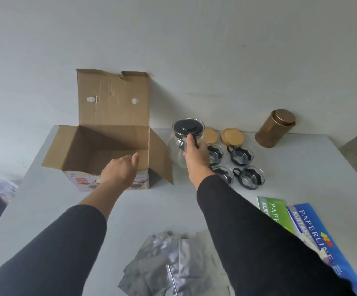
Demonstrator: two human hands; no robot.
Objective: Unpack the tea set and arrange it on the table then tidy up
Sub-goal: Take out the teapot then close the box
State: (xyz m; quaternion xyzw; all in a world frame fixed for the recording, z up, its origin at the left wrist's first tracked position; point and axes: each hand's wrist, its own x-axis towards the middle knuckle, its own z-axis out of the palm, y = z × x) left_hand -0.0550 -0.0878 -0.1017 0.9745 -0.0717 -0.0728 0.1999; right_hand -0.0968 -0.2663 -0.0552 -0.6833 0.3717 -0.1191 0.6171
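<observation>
- Cardboard box (109,146): brown, open, standing upright at the far left of the table; its back flap stands up against the wall, side flaps spread outward. The printed front faces near.
- Glass teapot (183,144): round and clear, with a black lid and a black handle, upright just right of the box.
- Four glass cups (242,155): small, clear, in black holders with handles, set in a two-by-two group just right of the teapot.
- Two round wooden lids (232,136): lying flat side by side beyond the cups, near the wall.
</observation>
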